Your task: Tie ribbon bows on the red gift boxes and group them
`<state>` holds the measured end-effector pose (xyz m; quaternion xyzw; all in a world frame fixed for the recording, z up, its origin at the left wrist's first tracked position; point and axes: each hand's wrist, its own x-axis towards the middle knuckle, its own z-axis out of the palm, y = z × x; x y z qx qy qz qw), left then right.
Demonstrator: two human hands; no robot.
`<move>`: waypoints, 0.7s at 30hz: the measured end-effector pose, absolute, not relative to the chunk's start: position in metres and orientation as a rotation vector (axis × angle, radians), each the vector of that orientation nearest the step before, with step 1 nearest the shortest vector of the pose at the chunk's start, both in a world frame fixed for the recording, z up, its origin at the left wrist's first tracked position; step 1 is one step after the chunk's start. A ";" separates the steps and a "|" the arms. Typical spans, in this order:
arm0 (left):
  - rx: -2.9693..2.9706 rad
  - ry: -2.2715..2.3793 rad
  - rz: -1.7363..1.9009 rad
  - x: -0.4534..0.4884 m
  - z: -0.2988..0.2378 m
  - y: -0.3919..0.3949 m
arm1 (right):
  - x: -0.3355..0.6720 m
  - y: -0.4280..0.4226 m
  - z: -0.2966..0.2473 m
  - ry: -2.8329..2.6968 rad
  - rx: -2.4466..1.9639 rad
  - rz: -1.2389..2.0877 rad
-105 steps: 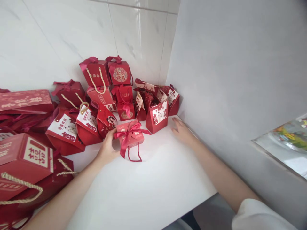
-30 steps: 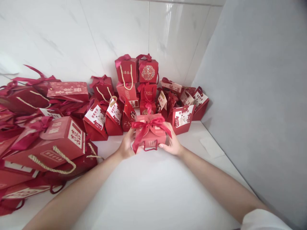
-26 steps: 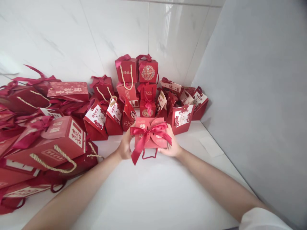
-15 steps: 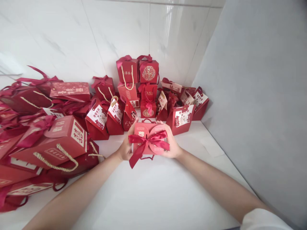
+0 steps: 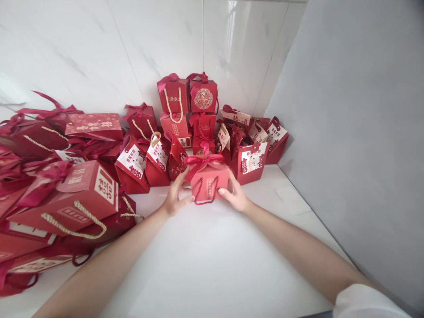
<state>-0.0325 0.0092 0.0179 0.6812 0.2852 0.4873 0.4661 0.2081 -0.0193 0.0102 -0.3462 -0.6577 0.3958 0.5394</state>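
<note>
- Since my left hand (image 5: 174,198) and right hand (image 5: 236,198) are both clasping the bow-tied box (image 5: 209,180) by its sides, I'd call this one unfinished.
- It's just in front of the stacked boxes (image 5: 203,98); can't tell from here if it's touching the table (image 5: 198,256).
- Done bit, I'd guess: those stacks near the tiled wall (image 5: 82,39) look pretty tidy, with tag-fronted boxes (image 5: 252,161) on both sides.
- Left over, by my read: the jumbled heap (image 5: 69,187) at left is big, so I'm probably nowhere near through.
</note>
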 end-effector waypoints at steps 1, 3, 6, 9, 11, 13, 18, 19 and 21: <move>1.622 0.701 1.166 -0.032 0.019 0.011 | 0.210 -0.016 0.006 -1.525 -0.849 0.955; 1.500 0.711 1.112 -0.031 0.022 0.013 | 0.212 -0.010 -0.001 -1.467 -0.905 0.972; 1.414 0.666 1.048 -0.031 0.023 0.015 | 0.213 -0.004 -0.007 -1.406 -0.957 0.982; 1.441 0.654 0.997 -0.030 0.020 0.015 | 0.212 -0.003 -0.005 -1.386 -0.966 1.002; 1.434 0.687 0.977 -0.030 0.017 0.015 | 0.213 -0.005 -0.002 -1.415 -0.941 1.040; 1.394 0.725 0.966 -0.031 0.013 0.017 | 0.213 -0.007 0.001 -1.481 -0.888 1.098; 1.347 0.702 1.017 -0.035 0.010 0.020 | 0.209 -0.009 -0.002 -1.452 -0.852 1.162; 1.374 0.673 1.025 -0.034 0.012 0.019 | 0.207 -0.008 -0.002 -1.409 -0.860 1.169; 1.453 0.658 1.037 -0.032 0.015 0.017 | 0.206 -0.007 -0.003 -1.350 -0.867 1.189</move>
